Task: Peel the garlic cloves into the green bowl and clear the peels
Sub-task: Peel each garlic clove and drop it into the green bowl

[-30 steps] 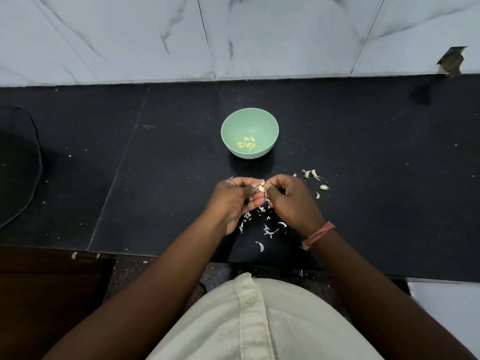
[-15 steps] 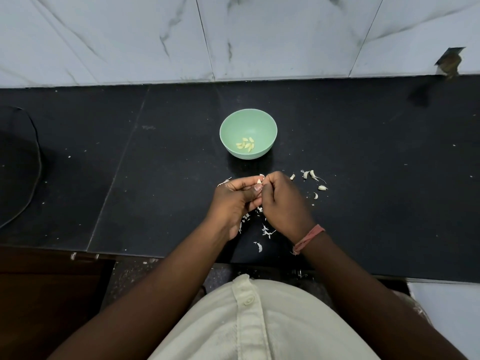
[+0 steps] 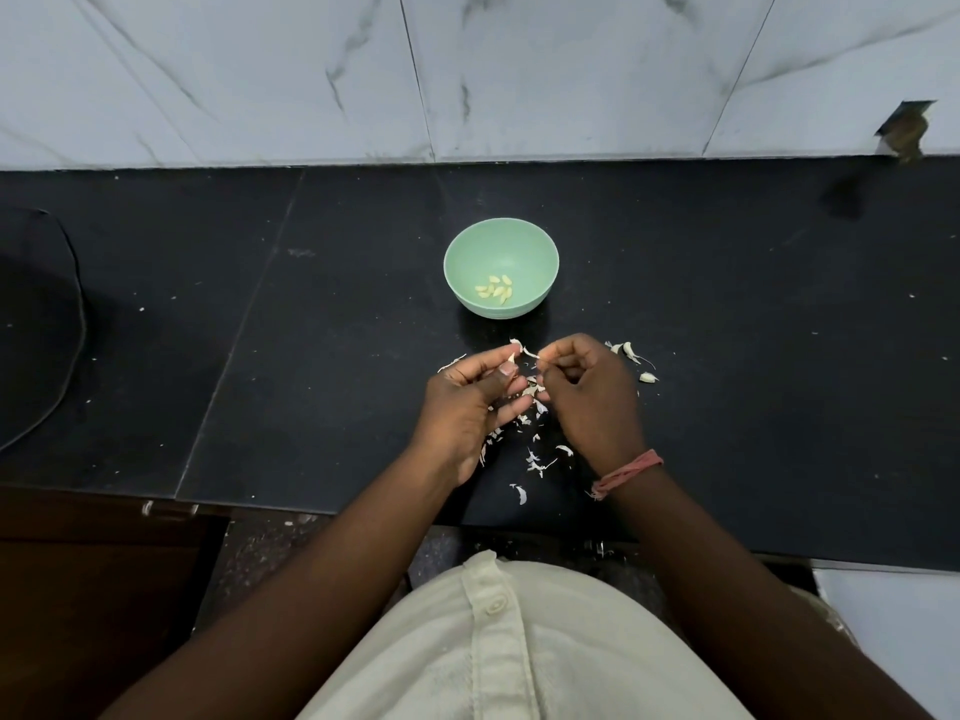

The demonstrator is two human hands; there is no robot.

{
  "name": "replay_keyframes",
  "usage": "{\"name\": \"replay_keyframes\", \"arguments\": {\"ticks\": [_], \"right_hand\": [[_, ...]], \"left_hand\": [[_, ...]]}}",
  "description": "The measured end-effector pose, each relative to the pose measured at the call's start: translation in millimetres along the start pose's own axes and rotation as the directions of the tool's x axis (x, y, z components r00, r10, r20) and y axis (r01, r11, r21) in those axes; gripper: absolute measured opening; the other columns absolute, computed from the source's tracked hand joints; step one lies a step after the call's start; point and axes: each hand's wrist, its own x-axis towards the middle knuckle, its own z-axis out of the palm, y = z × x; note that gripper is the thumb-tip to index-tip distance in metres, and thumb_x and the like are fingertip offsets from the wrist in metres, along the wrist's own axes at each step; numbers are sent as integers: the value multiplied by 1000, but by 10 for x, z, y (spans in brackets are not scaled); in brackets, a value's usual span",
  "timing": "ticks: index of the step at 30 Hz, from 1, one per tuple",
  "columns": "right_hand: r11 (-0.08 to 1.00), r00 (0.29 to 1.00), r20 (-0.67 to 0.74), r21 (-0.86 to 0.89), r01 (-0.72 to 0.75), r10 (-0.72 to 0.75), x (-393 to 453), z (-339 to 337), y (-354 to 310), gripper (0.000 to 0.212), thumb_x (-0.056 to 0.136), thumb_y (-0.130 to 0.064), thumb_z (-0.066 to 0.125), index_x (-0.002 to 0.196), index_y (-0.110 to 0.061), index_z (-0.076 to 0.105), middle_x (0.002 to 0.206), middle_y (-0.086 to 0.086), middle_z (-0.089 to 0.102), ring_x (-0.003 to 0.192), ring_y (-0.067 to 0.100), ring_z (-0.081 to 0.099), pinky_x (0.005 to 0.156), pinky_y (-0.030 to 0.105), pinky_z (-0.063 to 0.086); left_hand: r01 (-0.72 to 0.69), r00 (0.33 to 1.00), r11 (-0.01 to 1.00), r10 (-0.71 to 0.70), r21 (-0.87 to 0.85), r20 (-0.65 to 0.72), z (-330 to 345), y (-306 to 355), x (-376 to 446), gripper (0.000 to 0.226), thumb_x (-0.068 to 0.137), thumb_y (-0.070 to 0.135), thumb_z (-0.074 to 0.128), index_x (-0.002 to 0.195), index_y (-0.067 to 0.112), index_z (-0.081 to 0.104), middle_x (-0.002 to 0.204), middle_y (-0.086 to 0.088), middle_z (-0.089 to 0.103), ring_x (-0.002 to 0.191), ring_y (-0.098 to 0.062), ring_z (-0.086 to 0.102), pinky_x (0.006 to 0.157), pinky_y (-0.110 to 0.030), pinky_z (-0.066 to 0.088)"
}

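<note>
midway. several peeled cloves (image 3: 494,290) in green bowl (image 3: 540,241). left hand (image 3: 470,402) pinching garlic clove (image 3: 513,351), right hand (image 3: 592,389) pinching skin strip (image 3: 530,352), apparently. unpeeled cloves (image 3: 631,356) beside right hand. peels (image 3: 535,449) strewn on counter (image 3: 753,356), uncleared.

A black stone counter (image 3: 727,314) ran beneath a white marble-veined tiled wall (image 3: 545,70) with a chipped hole (image 3: 904,128) at right, dark wooden cabinetry (image 3: 88,605) standing below at left
</note>
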Motion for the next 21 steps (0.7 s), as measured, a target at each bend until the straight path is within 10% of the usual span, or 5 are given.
{"name": "replay_keyframes", "arguments": {"ticks": [12,21], "right_hand": [[978,986,166,204,-41,7,-15,-31,-96,9,93,-3,68,98,-6,75,81,13,74,66,15,68,64,30,60],[826,900,407,445,-345,157,5,-30,-71,19,99,3,53,87,-1,67,70,13,60,60,16,54,54,26,46]], "left_hand": [[-96,994,989,101,110,-38,-45,25,-16,22,85,-12,68,106,-7,66,89,-19,71,82,-26,72,72,-27,61],[-159,987,966,161,203,10,-75,110,-57,12,84,-10,69,89,0,66,73,-8,68,77,-23,70,69,-25,60]]}}
